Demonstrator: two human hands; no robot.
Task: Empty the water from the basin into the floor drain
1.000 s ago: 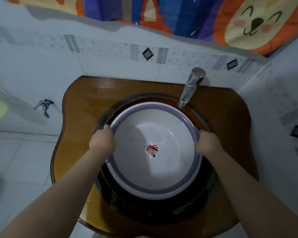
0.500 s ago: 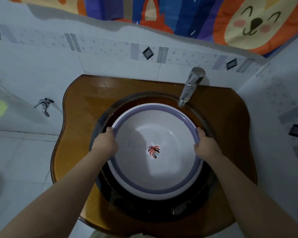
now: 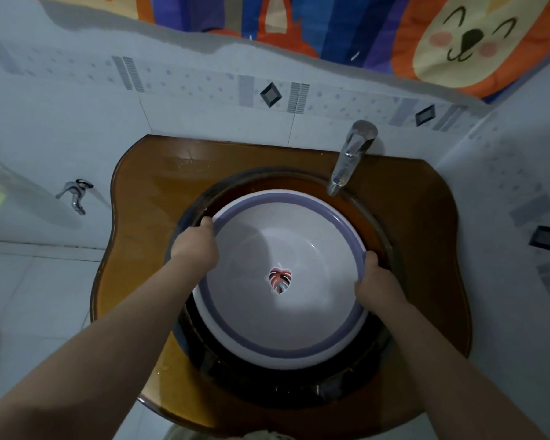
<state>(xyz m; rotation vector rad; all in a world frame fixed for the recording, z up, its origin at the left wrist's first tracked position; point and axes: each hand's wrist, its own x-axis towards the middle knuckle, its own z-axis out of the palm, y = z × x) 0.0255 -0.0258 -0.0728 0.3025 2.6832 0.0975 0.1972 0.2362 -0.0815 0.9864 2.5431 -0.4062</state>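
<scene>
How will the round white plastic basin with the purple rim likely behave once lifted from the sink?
The white plastic basin with purple rim, gripped by left hand and right hand, probably flexes slightly. Any water inside would slosh. Its wet-looking rim may be slippery.

Only the person's 2 forearms and hands were in sight, reaching in from the bottom corners. Both arms were bare right down to the frame edge: no sleeve or cuff showed on either one. The left hand (image 3: 195,247) carried no ring, watch or band that I could make out, and the right hand (image 3: 376,283) was equally plain, with nothing worn at the wrist. The dim light left the nails too indistinct to judge. Nothing else of the body showed.
</scene>
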